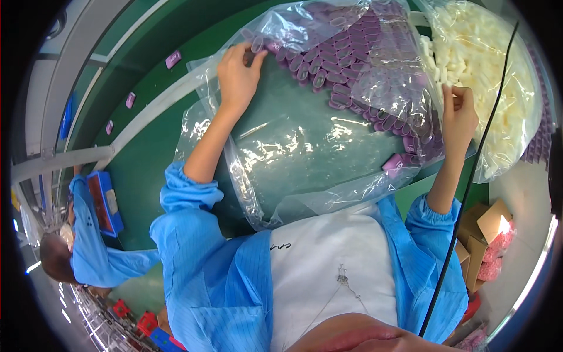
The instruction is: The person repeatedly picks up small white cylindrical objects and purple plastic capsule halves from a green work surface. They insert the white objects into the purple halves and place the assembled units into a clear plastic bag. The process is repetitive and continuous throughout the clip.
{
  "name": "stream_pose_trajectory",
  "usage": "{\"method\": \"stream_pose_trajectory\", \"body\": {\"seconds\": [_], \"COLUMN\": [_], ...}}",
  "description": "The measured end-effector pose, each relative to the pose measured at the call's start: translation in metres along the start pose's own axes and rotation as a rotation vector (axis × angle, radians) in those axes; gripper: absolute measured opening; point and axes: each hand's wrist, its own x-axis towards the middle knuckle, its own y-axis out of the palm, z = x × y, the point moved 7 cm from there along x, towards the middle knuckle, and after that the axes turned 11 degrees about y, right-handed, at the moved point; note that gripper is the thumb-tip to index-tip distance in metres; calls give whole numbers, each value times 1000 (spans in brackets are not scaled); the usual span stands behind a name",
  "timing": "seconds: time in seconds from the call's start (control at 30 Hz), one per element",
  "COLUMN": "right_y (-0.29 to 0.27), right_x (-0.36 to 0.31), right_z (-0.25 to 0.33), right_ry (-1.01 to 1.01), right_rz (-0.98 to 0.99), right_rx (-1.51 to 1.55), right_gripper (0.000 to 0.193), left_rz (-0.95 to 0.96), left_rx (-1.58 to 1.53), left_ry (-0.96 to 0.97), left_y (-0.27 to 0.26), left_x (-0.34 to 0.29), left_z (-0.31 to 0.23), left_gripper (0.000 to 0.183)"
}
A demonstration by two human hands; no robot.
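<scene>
The left hand (pixel 239 82) is up at the far left edge of the purple cases (pixel 346 58), finger and thumb bent around an end case; I cannot tell whether it is gripped. The cases lie packed side by side in and under a clear bag (pixel 305 146) spread on the green tabletop (pixel 141 176), with one (pixel 394 164) apart near the bag's front edge. The right hand (pixel 460 117) has its fingertips drawn together beside the white pieces (pixel 469 64) (whether they pinch one, I cannot tell). Those fill a second bag (pixel 519 138) on the right. Three more cases (pixel 173 58) lie well apart at left, beyond a pale rail (pixel 158 105).
</scene>
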Motion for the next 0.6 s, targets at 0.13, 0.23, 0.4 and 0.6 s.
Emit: {"method": "stream_pose_trajectory", "body": {"seconds": [0.13,0.23,0.4,0.6], "right_y": [18,34,54,72], "right_x": [-59,-105,-135,-146], "right_z": [40,67,86,63], "right_ry": [-122,-113,-337,65], "right_rz": [321,576,641,693], "right_rx": [566,723,554,737], "right_gripper": [15,14,19,24], "left_rz": [-62,119,528,249], "left_rx": [-80,-423,-672,-1167], "left_ry": [27,-86,-99,-415], "left_y": [-13,-13,14,20], "left_x": [-17,-61,-103,-111], "left_z": [-27,-74,-125,-122], "left_gripper": [21,23,32,37]}}
